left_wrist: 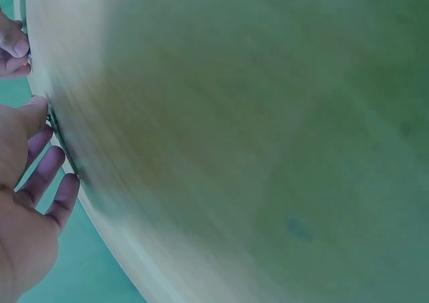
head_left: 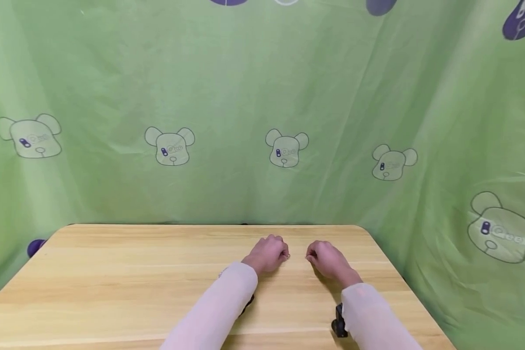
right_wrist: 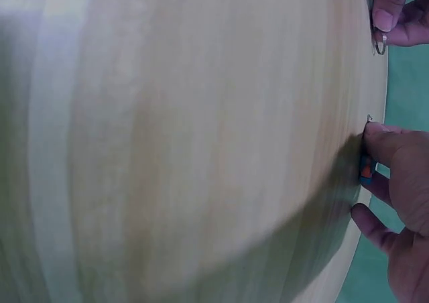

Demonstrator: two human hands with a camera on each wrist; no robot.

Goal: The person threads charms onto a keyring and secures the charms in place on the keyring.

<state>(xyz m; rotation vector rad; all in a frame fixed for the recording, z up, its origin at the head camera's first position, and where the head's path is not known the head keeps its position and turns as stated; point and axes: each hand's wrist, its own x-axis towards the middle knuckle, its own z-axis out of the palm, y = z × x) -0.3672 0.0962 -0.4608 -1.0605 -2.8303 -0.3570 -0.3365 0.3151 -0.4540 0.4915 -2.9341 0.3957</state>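
Metal ring [right_wrist: 384, 41], small, one: at the fingertips of the left hand [head_left: 268, 253], over the far part of the table [head_left: 157, 291], right of its middle. Thumb and forefinger pinch at the ring; its upper part is hidden by them. Whether it touches the wood cannot be told.

Dark strip [left_wrist: 65, 142], thin: along the left hand's fingers, seen edge-on in the left wrist view; kind and any join to the ring hard to make out.

Blue-and-orange piece [right_wrist: 366, 170], small: under the fingers of the right hand [head_left: 328, 257], mostly covered. Thumb and fingertips pinch here, the lower finger standing apart.

Wire hook [right_wrist: 369, 118], tiny: just beyond the right thumb tip; whether joined to the coloured piece cannot be told.

Hands, pair: facing each other, near but apart, knuckles up; in the head view most fingers are hidden beneath.

Sleeves [head_left: 216, 304], pale, two: cut off by the lower edge.

Black device [head_left: 339, 323]: below the right cuff, partly covered; another barely shows under the left sleeve.

Curtain [head_left: 227, 82], green, printed with bear heads [head_left: 172, 148]; purple shapes [head_left: 228, 1] cropped along the top.
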